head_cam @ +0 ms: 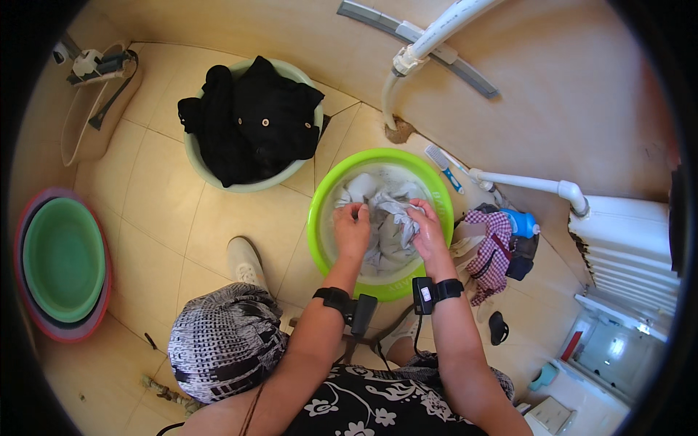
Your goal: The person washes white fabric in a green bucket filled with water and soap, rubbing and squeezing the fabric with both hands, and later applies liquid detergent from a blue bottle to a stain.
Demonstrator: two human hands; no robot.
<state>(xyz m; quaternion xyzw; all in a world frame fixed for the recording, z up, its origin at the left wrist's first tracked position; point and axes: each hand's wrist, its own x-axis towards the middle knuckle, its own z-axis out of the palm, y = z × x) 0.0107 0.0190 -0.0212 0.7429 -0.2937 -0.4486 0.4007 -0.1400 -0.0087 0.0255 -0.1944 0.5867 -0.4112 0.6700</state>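
Note:
A lime-green plastic basin [381, 291] stands on the tiled floor before me, with soapy water and soaked white and grey cloth [395, 245] inside. Over its right part, my right hand [428, 229] grips a bunched fold of wet grey cloth [401, 210]. My left hand [351, 226] is over the left part, its fingers curled with thumb and forefinger near each other; whether it holds any cloth is hidden. Part of the cloth bulges up pale at the back of the basin.
A pale green basin [240, 188] heaped with black clothes [272, 120] stands back left. Nested basins [65, 261] lie far left. A scrubbing brush [444, 169], a checked cloth [493, 245] and a blue bottle [521, 222] are at the right, near white pipes [523, 181] and a radiator [627, 234].

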